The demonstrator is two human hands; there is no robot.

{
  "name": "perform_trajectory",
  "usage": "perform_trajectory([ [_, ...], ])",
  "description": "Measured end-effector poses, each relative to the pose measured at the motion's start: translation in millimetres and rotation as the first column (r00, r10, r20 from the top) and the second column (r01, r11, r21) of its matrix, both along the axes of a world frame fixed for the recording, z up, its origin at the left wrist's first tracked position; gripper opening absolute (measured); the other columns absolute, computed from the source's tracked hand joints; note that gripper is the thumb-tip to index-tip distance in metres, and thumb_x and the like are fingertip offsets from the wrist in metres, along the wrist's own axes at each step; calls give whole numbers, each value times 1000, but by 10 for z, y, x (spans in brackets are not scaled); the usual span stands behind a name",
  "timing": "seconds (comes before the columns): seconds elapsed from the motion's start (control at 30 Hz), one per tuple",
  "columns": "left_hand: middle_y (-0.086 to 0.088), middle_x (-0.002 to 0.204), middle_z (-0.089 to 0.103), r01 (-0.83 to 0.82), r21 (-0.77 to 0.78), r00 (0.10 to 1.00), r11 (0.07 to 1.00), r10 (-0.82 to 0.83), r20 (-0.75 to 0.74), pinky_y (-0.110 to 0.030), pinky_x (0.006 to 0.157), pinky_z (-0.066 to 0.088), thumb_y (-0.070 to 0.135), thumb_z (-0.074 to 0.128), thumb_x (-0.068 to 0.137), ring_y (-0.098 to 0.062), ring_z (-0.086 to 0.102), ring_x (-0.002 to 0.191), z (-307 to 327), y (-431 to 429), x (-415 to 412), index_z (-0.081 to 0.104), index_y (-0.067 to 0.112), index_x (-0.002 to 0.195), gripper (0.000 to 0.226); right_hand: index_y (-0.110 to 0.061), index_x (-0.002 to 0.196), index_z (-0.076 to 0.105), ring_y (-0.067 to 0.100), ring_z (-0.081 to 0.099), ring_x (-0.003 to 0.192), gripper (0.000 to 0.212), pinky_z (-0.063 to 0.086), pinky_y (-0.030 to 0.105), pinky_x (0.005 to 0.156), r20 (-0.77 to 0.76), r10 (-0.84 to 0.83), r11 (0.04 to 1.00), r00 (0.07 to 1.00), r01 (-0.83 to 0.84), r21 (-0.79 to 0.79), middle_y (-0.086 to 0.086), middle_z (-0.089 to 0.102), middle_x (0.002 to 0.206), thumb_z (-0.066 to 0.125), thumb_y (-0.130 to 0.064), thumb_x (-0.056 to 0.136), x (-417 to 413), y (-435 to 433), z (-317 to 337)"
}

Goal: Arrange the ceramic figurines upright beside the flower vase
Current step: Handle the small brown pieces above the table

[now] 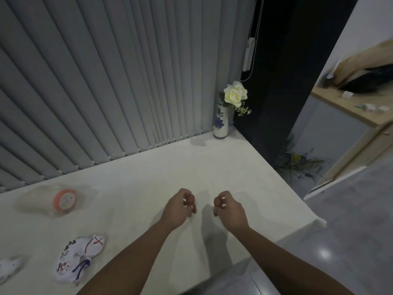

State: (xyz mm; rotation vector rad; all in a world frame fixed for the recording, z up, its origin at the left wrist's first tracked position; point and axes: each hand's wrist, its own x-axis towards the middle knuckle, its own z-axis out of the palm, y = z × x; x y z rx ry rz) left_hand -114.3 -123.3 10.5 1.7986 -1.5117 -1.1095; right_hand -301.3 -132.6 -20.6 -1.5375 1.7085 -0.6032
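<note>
From the head camera, the left hand has its fingers closed around a small reddish-brown figurine, and the right hand grips a second reddish-brown figurine the same way, both just above the white bench. The flower vase stands upright at the bench's far corner, well apart from them. A painted white figurine lies flat at the near left.

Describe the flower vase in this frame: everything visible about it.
The flower vase is a slim, upright cylinder, apparently white glazed ceramic, painted with blue flowers and a blue band at its foot. It holds a cream rose with a green sprig. It stands at the table's far right corner by the blinds, untouched by either hand.
</note>
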Motion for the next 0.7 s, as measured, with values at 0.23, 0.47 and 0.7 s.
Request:
perform_trajectory([
  [0.23, 6, 80, 72, 139, -24, 987, 990, -137, 81, -39, 83, 56, -6, 49, 76, -16, 67, 86, -60, -496, -147, 50, 25, 97, 38, -27, 93, 41, 19, 64, 78, 30, 55, 37, 74, -46, -39, 999, 998, 37, -39, -1, 66, 85, 64, -10, 83, -68, -364, -32],
  [0.47, 8, 88, 68, 235, -3, 968, 972, -234, 93, -40, 86, 55, 3, 44, 74, -17, 65, 88, -150, -799, -304, 50, 27, 94, 32, -26, 84, 39, 19, 62, 78, 27, 51, 33, 67, -69, -82, 996, 994, 80, -31, -1, 66, 82, 57, -6, 84, -38, -581, -107],
  [0.7, 8, 104, 65, 286, -5, 946, 958, -281, 159, -33, 87, 50, 4, 49, 81, -18, 61, 97, -311, -917, -318, 53, 26, 109, 36, -28, 86, 39, 18, 61, 79, 19, 53, 39, 71, -119, -21, 1000, 993, 18, -19, -5, 65, 84, 52, -14, 87, -65, -619, -176],
])
